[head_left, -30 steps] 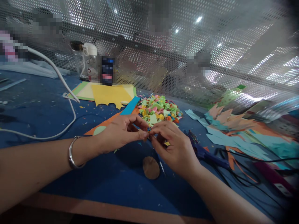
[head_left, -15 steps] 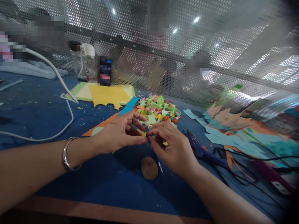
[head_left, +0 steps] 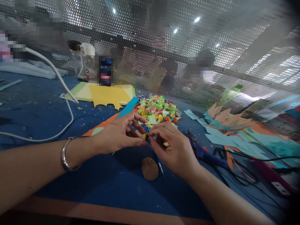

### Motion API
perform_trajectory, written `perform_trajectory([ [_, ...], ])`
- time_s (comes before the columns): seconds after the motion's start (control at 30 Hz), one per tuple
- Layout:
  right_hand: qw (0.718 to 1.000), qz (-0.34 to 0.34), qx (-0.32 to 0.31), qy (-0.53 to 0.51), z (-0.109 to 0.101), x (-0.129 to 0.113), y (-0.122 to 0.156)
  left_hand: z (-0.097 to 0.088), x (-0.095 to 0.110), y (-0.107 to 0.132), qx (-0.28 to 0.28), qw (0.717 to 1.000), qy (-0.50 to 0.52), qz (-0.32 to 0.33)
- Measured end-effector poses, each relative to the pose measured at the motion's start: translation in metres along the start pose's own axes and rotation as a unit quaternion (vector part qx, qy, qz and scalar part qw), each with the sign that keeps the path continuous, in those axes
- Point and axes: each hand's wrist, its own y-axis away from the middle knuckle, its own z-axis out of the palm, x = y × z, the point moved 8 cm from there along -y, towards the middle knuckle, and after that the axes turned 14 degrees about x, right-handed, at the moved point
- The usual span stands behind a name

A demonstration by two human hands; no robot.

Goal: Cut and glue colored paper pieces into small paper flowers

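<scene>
Between the thumb and forefinger of my right hand [head_left: 172, 145] is pinched a tiny yellow-and-dark piece [head_left: 145, 136], apparently paper. My left hand [head_left: 124, 131] is open beside it, fingers curved and apart, the thumb tip close to the piece; whether they touch I cannot tell. On the blue table below lies a round brown disc [head_left: 150, 168]. A slim tool with a silvery pointed tip [head_left: 161, 168] lies by the disc, partly hidden under my right hand. Behind both hands is a heap of small colourful folded paper pieces [head_left: 159, 109].
Yellow and green paper sheets [head_left: 107, 93], an orange sheet [head_left: 103, 123] and a blue strip [head_left: 128, 107] lie at left. A blue glue gun [head_left: 211, 156], black cords, a purple power strip [head_left: 274, 178] and light-blue paper [head_left: 236, 143] are at right. Bottles [head_left: 89, 62] stand behind.
My left thumb has drawn back slightly from the small piece, showing more of its dark part. My right hand keeps its pinch nearly unmoved.
</scene>
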Motion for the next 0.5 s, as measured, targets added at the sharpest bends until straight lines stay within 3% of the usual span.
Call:
perform_trajectory([
  [0.5, 1.000, -0.005, -0.005, 0.004, 0.0007, -0.0006, 0.0002, 0.0005, 0.0031, -0.0002, 0.002, 0.999, -0.028, 0.017],
])
